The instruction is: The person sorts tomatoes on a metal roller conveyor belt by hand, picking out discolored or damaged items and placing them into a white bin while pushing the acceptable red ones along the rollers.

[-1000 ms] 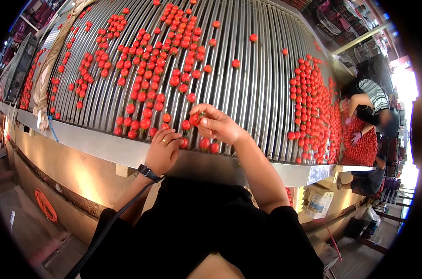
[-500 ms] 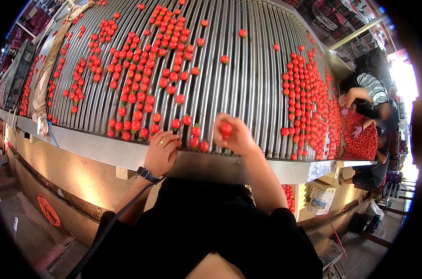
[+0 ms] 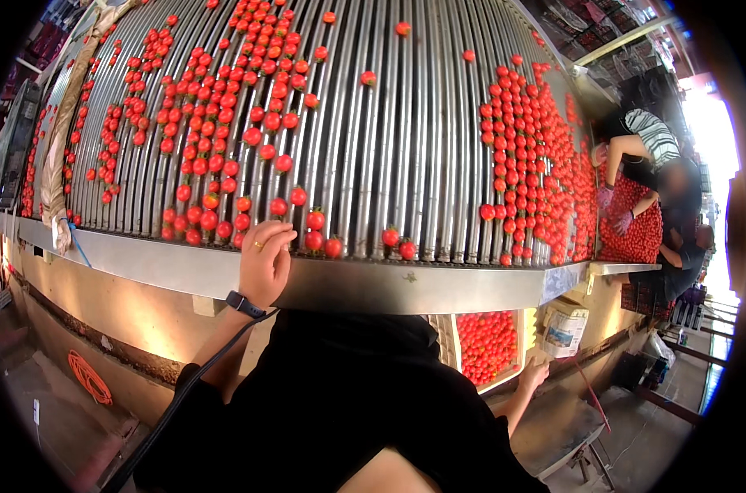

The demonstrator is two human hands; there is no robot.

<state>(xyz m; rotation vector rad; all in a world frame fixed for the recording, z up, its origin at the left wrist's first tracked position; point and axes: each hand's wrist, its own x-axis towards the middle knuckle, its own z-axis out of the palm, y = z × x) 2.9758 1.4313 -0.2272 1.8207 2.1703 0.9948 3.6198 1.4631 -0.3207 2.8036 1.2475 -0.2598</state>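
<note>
The right hand [image 3: 534,374] is held low beside the cream crate [image 3: 447,337], its grip too small to tell, and the crate of small tomatoes [image 3: 486,349] is set below the metal ledge [image 3: 348,283], presumably for easy reach. The left hand [image 3: 266,261] is rested at the ledge, fingers bent, perhaps for steadiness; whether anything is gripped cannot be told. Beyond, glossy red, green-topped tomatoes are lined up in grooves between steel rollers [image 3: 348,164].
</note>
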